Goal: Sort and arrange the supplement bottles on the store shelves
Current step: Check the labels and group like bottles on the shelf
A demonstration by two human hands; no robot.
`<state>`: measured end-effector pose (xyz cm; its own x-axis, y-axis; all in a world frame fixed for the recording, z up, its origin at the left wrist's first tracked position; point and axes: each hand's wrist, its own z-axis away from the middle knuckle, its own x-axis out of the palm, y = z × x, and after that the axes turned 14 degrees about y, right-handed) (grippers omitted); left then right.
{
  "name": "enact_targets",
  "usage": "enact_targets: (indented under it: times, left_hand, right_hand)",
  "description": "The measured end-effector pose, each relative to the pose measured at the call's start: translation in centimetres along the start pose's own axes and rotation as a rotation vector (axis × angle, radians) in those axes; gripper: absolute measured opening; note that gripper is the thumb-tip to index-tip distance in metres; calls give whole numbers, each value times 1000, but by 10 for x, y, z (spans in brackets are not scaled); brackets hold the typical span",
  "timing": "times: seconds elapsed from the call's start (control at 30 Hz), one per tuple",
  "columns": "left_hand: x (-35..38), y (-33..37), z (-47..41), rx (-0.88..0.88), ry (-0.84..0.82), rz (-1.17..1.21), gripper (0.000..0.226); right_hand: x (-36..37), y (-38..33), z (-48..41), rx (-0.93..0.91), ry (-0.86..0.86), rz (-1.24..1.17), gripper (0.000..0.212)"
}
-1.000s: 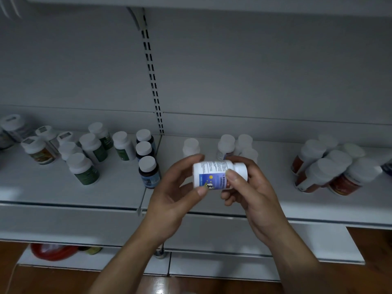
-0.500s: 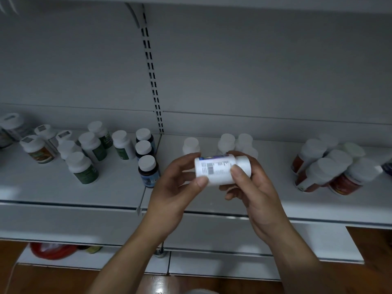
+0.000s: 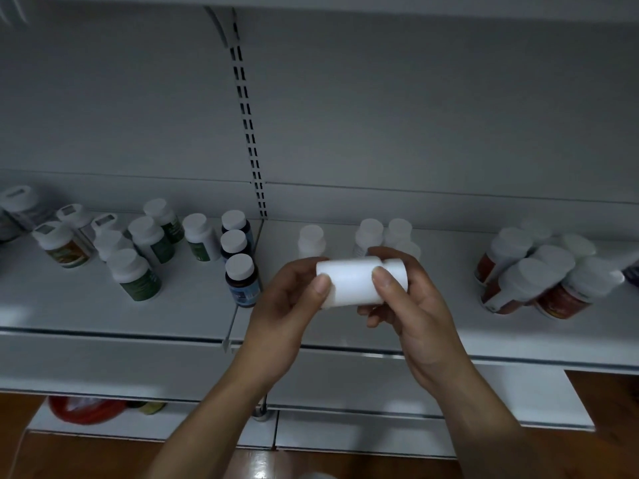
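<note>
A white supplement bottle (image 3: 352,280) lies sideways between both hands, its cap pointing right and a plain white side facing me. My left hand (image 3: 287,305) grips its base end with thumb on top. My right hand (image 3: 411,305) holds the cap end, thumb across the body. Both hold it in front of the white shelf (image 3: 193,312), above its front edge. Behind the hands stand several white bottles (image 3: 311,240), partly hidden.
Green-labelled bottles (image 3: 138,274) and three dark blue-labelled bottles (image 3: 240,278) stand at the left. Red-labelled bottles (image 3: 539,281) lean in a cluster at the right. A slotted upright (image 3: 249,133) splits the back panel. A red object (image 3: 86,407) lies on the lower shelf.
The bottle has been rotated about its long axis in my hands: the blue picture label, then the barcode side, has turned away, and a blank white side now faces me.
</note>
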<state>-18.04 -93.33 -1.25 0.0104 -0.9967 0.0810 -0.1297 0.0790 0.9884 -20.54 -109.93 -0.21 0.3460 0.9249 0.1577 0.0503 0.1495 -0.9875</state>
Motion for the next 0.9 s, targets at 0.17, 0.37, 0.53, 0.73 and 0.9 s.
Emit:
enact_targets:
  times: [0.17, 0.37, 0.53, 0.73, 0.9]
  left_hand:
    - [-3, -4, 1, 110, -82, -7, 52]
    - [1, 2, 1, 43, -1, -8, 46]
    - [-1, -1, 2, 94, -83, -22, 56]
    - [3, -1, 2, -4, 24, -1, 50]
    - [1, -3, 1, 79, -32, -116, 49]
  right_hand:
    - [1, -3, -1, 14, 11, 10, 34]
    - [2, -4, -1, -1, -6, -28, 44]
    - [2, -4, -1, 25, -1, -18, 34]
    - [2, -3, 0, -26, -26, -40, 37]
    - [5, -2, -1, -24, 21, 16, 28]
